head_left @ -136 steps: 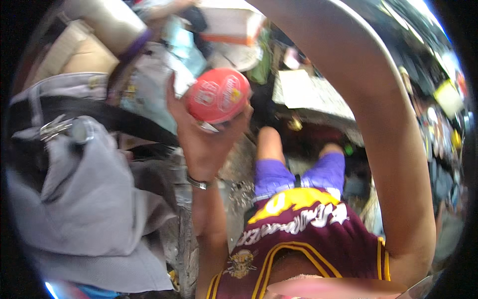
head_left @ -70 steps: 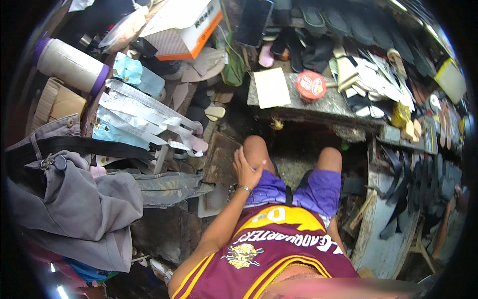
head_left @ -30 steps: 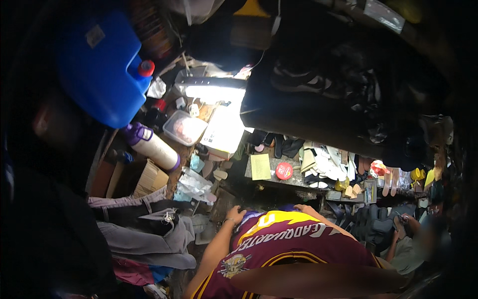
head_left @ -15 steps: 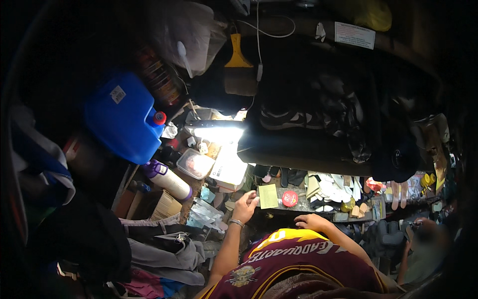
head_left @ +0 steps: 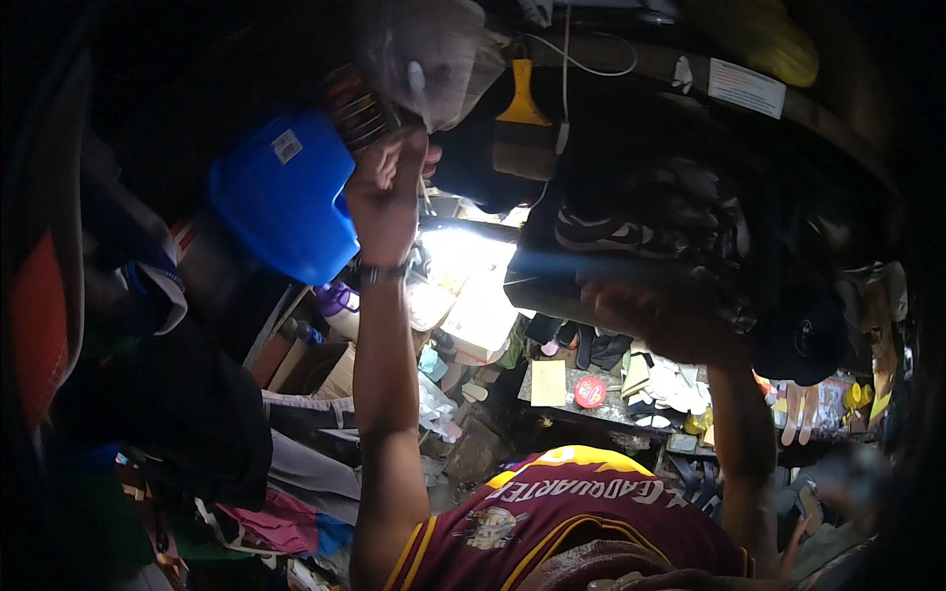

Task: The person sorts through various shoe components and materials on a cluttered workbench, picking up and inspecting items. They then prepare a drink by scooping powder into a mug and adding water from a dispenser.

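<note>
My left hand (head_left: 387, 197) is raised beside the blue jug (head_left: 281, 197), just below a hanging clear plastic bag (head_left: 443, 59) with a white spoon (head_left: 417, 77). Its fingers look loosely bent and apart, and I see nothing in them. My right hand (head_left: 636, 307) is lifted in front of the dark shelf (head_left: 552, 291), dim and smeared by motion. The fingers there seem stretched out, with nothing held. On the bench between my arms lie a yellow paper pad (head_left: 548, 383) and a round red tin (head_left: 590, 393), touched by neither hand.
A bright lamp (head_left: 468, 241) shines over a white box (head_left: 480, 320). A wide yellow-handled brush (head_left: 522, 118) hangs above. White cut pieces (head_left: 675, 382) pile up at the right of the bench. Clothes (head_left: 310, 468) lie at lower left. Another person (head_left: 838, 512) is partly visible at lower right.
My left hand has left the side of the yellow pad and risen toward the jug and plastic bag. My right hand has risen from near my body to the dark shelf. The whole view has shifted.
</note>
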A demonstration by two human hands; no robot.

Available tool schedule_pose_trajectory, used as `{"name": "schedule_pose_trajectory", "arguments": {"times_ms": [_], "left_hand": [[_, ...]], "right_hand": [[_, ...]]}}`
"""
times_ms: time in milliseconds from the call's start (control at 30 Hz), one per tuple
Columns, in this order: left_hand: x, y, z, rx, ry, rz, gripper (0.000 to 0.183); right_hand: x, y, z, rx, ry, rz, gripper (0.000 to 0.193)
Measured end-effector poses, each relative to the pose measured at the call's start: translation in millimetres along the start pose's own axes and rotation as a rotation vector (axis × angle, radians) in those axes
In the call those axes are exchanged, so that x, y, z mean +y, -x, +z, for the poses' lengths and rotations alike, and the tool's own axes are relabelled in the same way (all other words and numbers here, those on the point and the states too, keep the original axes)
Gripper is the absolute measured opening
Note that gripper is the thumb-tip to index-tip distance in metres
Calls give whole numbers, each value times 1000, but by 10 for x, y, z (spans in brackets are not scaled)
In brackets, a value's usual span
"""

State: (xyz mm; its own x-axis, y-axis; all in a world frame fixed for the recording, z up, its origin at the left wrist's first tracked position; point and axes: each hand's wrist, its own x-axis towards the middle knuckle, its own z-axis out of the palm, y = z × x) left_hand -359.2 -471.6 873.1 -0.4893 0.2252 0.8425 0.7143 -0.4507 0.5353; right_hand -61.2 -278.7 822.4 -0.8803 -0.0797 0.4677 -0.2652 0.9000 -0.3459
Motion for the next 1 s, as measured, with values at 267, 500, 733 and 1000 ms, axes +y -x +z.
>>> {"name": "schedule_pose_trajectory", "arguments": {"times_ms": [267, 500, 733, 1000], "left_hand": [[-966, -492, -41, 197, -116, -136, 31], [-1354, -732, -38, 183, -211, -71, 67], [-1572, -804, 91, 210, -85, -6, 90], [-1890, -885, -72, 31, 484, -476, 69]], "right_hand": [[21, -1889, -642, 556, 584, -162, 35], [617, -3437, -883, 666, -154, -96, 26], [915, -3884, -908, 387, -779, -105, 4], [702, -4045, -980, 390, -638, 16, 3]]}}
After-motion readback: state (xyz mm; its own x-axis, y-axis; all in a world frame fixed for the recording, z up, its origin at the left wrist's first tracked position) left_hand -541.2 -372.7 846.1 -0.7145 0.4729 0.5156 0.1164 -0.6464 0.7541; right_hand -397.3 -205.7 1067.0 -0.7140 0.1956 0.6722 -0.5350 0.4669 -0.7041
